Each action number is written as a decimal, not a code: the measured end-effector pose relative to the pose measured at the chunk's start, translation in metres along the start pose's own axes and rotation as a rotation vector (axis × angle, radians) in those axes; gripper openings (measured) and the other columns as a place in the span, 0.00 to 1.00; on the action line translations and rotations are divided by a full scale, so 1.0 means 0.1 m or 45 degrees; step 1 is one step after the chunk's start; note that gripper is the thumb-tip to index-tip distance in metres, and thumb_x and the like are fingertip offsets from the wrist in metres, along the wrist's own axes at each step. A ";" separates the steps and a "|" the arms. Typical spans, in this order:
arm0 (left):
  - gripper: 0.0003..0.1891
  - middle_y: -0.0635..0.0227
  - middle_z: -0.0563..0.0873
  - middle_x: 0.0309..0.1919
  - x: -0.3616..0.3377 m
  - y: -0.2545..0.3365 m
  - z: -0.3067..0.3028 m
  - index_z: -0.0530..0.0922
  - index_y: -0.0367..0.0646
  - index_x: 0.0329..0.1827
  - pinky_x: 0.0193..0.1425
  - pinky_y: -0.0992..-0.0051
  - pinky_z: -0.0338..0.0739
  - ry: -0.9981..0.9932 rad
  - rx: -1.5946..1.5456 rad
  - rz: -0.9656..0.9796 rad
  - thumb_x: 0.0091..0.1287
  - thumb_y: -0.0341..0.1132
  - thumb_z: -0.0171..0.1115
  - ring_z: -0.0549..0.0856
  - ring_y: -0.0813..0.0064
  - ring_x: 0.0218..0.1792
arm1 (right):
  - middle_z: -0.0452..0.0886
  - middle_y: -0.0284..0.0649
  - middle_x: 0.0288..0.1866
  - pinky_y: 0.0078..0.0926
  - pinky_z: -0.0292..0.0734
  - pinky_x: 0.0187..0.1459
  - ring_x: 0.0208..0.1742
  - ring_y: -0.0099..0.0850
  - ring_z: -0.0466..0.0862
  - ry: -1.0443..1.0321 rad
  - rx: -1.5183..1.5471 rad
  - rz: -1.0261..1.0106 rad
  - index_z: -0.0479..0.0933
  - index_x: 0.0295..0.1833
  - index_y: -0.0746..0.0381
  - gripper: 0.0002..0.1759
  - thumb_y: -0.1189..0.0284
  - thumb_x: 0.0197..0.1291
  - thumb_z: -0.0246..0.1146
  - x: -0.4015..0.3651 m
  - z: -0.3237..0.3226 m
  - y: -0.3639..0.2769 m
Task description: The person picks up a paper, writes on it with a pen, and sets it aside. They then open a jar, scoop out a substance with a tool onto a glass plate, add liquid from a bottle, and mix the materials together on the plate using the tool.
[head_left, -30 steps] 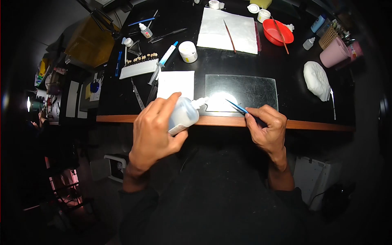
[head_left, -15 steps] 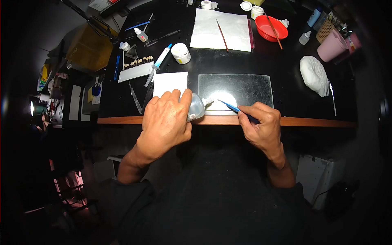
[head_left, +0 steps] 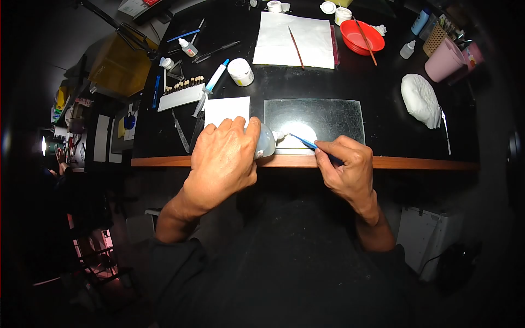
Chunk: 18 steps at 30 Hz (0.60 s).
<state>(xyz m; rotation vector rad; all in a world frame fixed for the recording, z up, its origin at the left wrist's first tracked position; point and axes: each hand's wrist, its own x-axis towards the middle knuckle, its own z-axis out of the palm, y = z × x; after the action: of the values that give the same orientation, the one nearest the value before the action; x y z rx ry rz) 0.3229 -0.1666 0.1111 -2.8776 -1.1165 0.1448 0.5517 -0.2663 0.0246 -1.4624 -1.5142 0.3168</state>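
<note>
Firmly, left hand (head_left: 224, 158) grips squeeze bottle (head_left: 264, 143); right hand (head_left: 344, 169) pinches blue tool (head_left: 303, 141).

tipped clear bottle (head_left: 264, 143), blue tool (head_left: 304, 141) over glass slab (head_left: 333, 112)

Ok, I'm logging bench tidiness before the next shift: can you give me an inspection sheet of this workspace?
Surface: black table with wooden front edge; glass slab near that edge.
Job's things: squeeze bottle, nozzle at the slab; blue tool, tip over the slab.
Clutter: white towel with a brush, red bowl, pink cup, white jar, syringe.
Hands: left hand shut on the bottle; right hand shut on the tool.
Cables: nothing seen on the table.
Surroundings: dark; yellow box at left.
</note>
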 end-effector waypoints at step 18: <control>0.32 0.52 0.85 0.39 -0.20 -0.14 0.05 0.80 0.33 0.62 0.46 0.55 0.82 0.185 -0.268 -0.034 0.51 0.33 0.73 0.89 0.52 0.44 | 0.81 0.35 0.29 0.23 0.67 0.23 0.24 0.21 0.78 0.023 -0.078 -0.089 0.93 0.46 0.67 0.10 0.84 0.57 0.77 -0.08 0.05 -0.02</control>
<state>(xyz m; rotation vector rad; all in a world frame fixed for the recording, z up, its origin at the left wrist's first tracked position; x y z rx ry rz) 0.2981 -0.1693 0.1091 -2.9919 -1.2090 -0.1916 0.5457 -0.2720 0.0198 -1.4527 -1.5683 0.2165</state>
